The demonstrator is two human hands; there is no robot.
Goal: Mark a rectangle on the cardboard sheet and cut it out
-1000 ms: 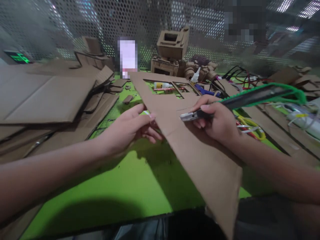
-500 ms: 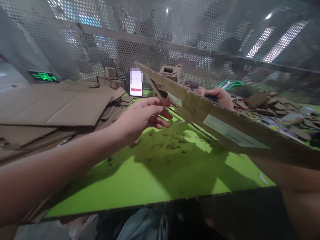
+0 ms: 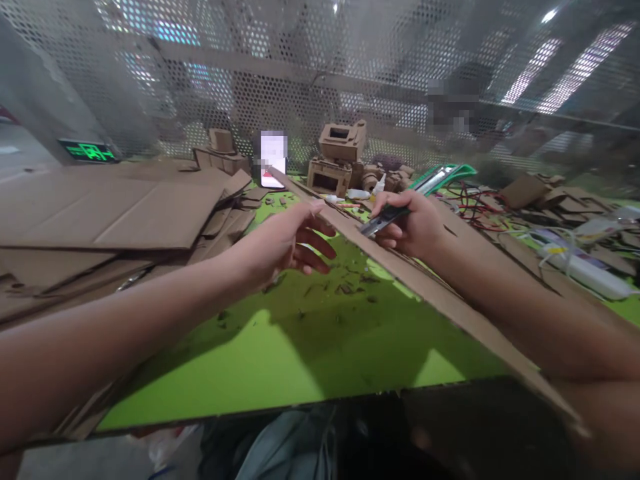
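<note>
A large cardboard sheet (image 3: pixel 425 283) slants across the green table, seen nearly edge-on. Its near end hangs past the table's front edge. The thumb of my left hand (image 3: pixel 295 243) is at the sheet's upper edge, while the other fingers are spread in the air to its left. My right hand (image 3: pixel 413 227) is wrapped round a green-trimmed utility knife (image 3: pixel 433 180) behind that edge. The silver blade end points down and left, at the cardboard. Whether the blade touches it, I cannot tell.
Flat cardboard (image 3: pixel 110 207) is stacked at left. A lit phone (image 3: pixel 273 157) stands at the back, near small cardboard models (image 3: pixel 330 177). Glue bottles (image 3: pixel 379 185), red wires (image 3: pixel 480 207) and a white power strip (image 3: pixel 585 270) lie beyond and to the right. Scraps litter the green table (image 3: pixel 240 367).
The cardboard sheet has tipped from showing its labelled face to nearly edge-on. My right hand has come left with the knife, into plain view. My left thumb has come to the sheet's edge.
</note>
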